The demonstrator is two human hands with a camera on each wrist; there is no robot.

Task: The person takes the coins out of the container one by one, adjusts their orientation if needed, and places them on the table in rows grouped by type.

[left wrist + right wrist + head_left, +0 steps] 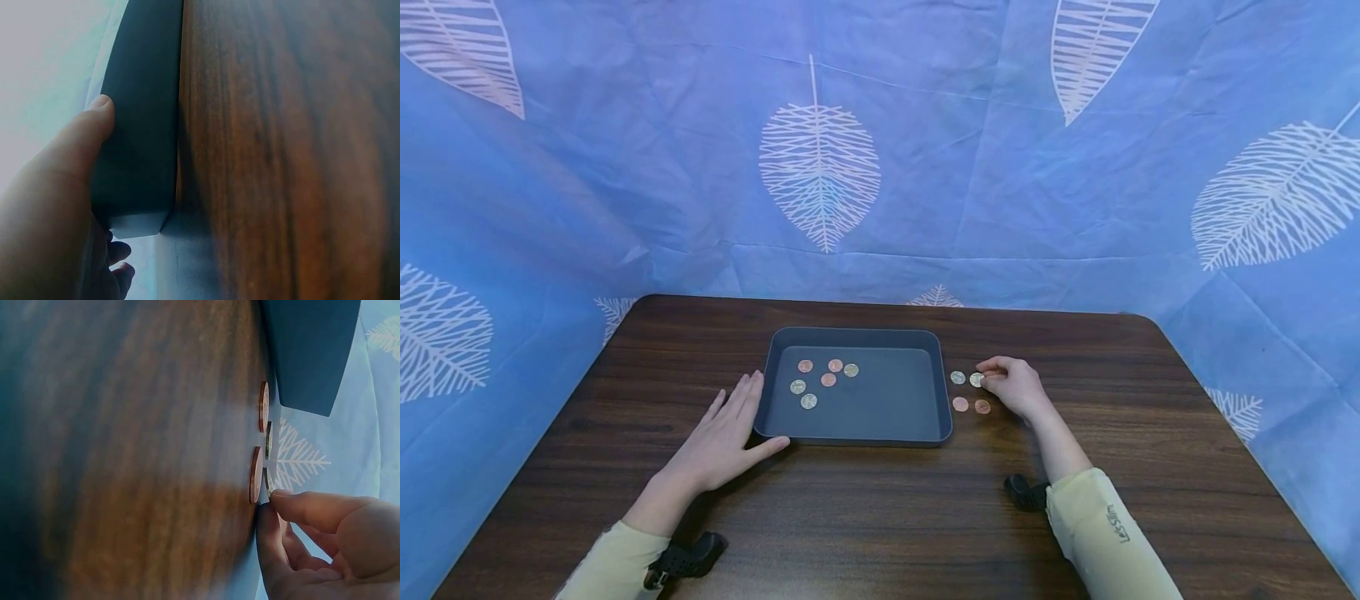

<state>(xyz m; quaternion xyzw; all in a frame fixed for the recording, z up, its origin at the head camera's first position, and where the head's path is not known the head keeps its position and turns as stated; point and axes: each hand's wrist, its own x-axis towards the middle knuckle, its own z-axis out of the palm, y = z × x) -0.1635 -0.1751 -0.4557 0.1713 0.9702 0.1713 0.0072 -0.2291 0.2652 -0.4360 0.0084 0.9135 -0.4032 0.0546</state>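
A dark shallow tray (938, 392) sits mid-table with several copper and silver coins (828, 379) inside. My left hand (730, 429) lies flat on the table against the tray's front-left corner (140, 125), its straight fingers along the left wall. The thumb (81, 140) presses the front wall. Right of the tray, two silver and two copper coins lie on the wood. My right hand (988, 379) pinches the far-right silver coin (976, 379) between thumb and forefinger, its edge (269, 481) lifting beside a copper coin (255, 475).
The dark wooden table (880, 517) is enclosed by a blue leaf-print cloth (820, 167) at the back and both sides. A silver coin (957, 377) and two copper coins (960, 404) lie between the tray and my right hand.
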